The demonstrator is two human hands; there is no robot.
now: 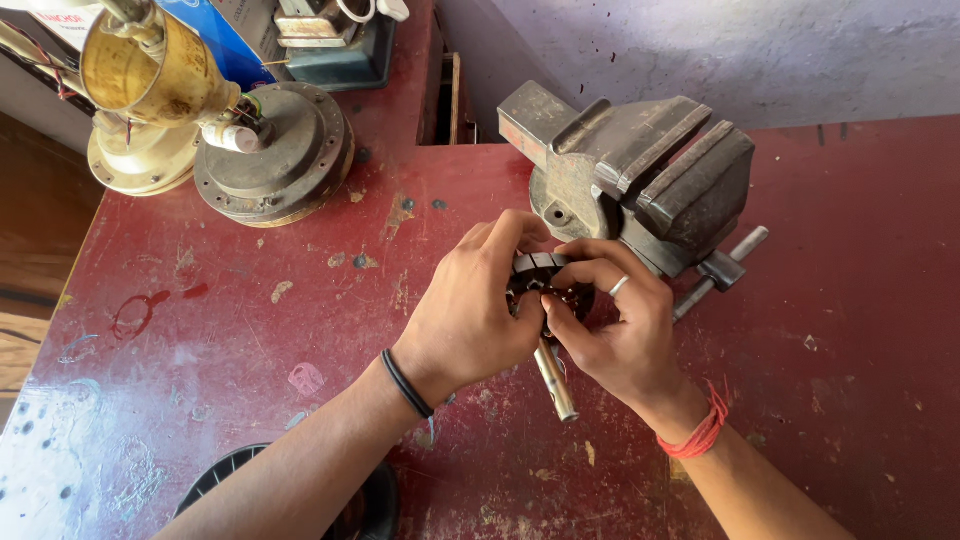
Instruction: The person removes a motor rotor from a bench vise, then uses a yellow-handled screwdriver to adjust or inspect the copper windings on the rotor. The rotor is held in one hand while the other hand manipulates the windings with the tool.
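Red, worn paint covers the worktop (200,330), chipped and stained in many places. Over its middle, both hands hold one small part between them: a dark round motor core (545,283) with a ribbed outer ring and coppery windings showing inside. A pale metal shaft (555,380) sticks out of it downward, toward the person, tilted slightly to the right.

The left hand (470,310) wraps the core from the left, fingers curled over its top edge and thumb at its front; a black band sits on that wrist. The right hand (620,325) grips it from the right, with a ring on one finger and a red thread on the wrist; its thumb and forefinger pinch at the core's face. So both hands are closed on the same piece, touching each other around it, held just above the worktop.

Just behind the hands stands a heavy grey bench vise (640,175), its handle bar (720,272) poking out to the right. Farther back on the left lie a round grey motor housing (272,155) and a cream-coloured round cover (140,160), with a brass-coloured cup-shaped part (150,65) above them. A black ribbed ring (225,475) shows at the bottom edge, partly hidden by the left forearm.
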